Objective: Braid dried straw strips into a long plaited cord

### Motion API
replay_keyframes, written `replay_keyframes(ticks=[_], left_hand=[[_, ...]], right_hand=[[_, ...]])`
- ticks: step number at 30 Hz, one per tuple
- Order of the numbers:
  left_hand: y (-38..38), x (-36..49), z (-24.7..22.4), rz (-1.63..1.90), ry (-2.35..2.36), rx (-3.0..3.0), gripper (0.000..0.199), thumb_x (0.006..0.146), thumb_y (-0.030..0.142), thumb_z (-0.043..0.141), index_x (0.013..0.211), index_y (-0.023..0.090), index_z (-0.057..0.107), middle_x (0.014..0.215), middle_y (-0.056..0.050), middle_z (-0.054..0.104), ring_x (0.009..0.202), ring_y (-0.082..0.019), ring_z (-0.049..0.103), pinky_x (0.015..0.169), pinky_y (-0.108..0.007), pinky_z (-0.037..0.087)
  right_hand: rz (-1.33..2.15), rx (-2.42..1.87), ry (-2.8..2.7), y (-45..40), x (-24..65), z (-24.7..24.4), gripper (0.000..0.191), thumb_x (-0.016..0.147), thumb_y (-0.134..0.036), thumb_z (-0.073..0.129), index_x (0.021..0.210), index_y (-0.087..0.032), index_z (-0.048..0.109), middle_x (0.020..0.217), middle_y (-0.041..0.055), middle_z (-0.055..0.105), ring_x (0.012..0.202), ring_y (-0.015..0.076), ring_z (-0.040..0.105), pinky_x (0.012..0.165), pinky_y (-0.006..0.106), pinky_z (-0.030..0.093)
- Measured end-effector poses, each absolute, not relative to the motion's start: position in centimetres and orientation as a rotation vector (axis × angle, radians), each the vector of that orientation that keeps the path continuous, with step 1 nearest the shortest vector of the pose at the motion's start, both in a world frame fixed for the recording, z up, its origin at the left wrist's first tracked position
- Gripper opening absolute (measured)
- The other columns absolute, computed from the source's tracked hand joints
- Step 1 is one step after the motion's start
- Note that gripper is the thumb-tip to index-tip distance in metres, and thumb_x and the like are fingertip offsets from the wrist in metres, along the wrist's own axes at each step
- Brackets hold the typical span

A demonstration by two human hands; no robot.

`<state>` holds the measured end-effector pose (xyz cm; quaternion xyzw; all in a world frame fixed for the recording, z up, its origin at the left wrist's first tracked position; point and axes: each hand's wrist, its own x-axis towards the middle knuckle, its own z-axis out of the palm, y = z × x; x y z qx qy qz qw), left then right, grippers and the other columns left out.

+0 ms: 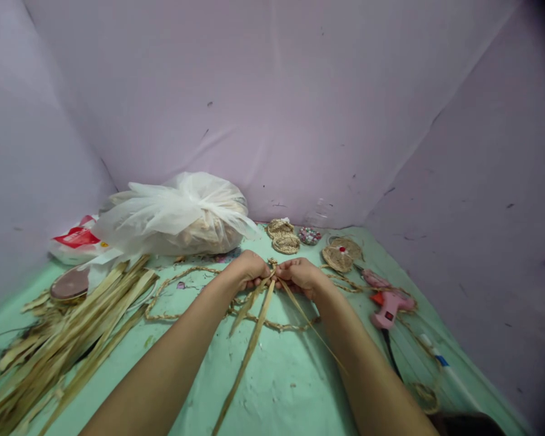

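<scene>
My left hand [253,270] and my right hand [300,275] meet near the middle of the view, both closed on the end of a braid of dried plant fibre. Loose fibre strands [253,344] hang from between them toward me, one long and others shorter or thinner. The finished part of the braided cord [163,317] loops over the green cloth on both sides of my hands and beneath them. My fingertips partly cover the point where the strands cross.
At left lie flat dried strips [79,339], a round brown-topped object [68,283] and a stuffed white plastic bag [181,218]. Coiled woven pieces [286,243] and beads [309,235] sit behind my hands. A pink glue gun [390,307] with a black cord is at right.
</scene>
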<state>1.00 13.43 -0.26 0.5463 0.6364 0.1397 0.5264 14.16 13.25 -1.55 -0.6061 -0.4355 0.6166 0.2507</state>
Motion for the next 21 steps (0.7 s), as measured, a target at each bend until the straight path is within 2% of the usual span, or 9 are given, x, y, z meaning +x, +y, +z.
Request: replay_keyframes(ticks=[4, 8, 15, 21], left_hand=[[13.37, 1.02, 0.02, 0.354, 1.506, 1.272, 0.014, 0.061, 0.013, 0.05, 0.047, 0.013, 0.049, 0.029, 0.005, 0.033, 0.028, -0.004, 0.024, 0.034, -0.018, 0.016], [13.19, 1.19, 0.15, 0.388, 1.529, 1.27, 0.01, 0.06, 0.013, 0.051, 0.05, 0.014, 0.049, 0.029, 0.006, 0.032, 0.03, -0.005, 0.024, 0.035, -0.019, 0.017], [13.43, 1.43, -0.59, 0.394, 1.59, 1.402, 0.007, 0.052, 0.009, 0.051, 0.05, 0.015, 0.05, 0.029, 0.007, 0.028, 0.031, -0.006, 0.025, 0.034, -0.02, 0.019], [13.53, 1.33, -0.74, 0.367, 1.581, 1.485, 0.004, 0.052, 0.011, 0.05, 0.051, 0.014, 0.052, 0.03, 0.006, 0.03, 0.032, -0.008, 0.028, 0.035, -0.021, 0.023]], right_hand=[[1.673, -1.639, -1.23, 13.26, 14.23, -1.57, 0.019, 0.071, -0.005, 0.048, 0.053, -0.012, 0.054, 0.041, -0.0001, 0.055, 0.034, 0.0072, 0.047, 0.039, 0.017, 0.042], [1.655, -1.641, -1.252, 13.2, 14.14, -1.41, 0.019, 0.068, -0.003, 0.047, 0.052, -0.012, 0.053, 0.039, -0.0011, 0.054, 0.033, 0.0063, 0.047, 0.038, 0.016, 0.04], [1.585, -1.633, -1.317, 13.2, 14.15, -1.28, 0.019, 0.066, -0.003, 0.05, 0.049, -0.011, 0.054, 0.034, -0.0034, 0.049, 0.026, 0.0021, 0.032, 0.027, 0.013, 0.024], [1.604, -1.648, -1.239, 12.93, 13.62, -1.03, 0.022, 0.073, -0.012, 0.049, 0.052, -0.013, 0.052, 0.037, -0.003, 0.049, 0.033, 0.0056, 0.043, 0.036, 0.016, 0.038]])
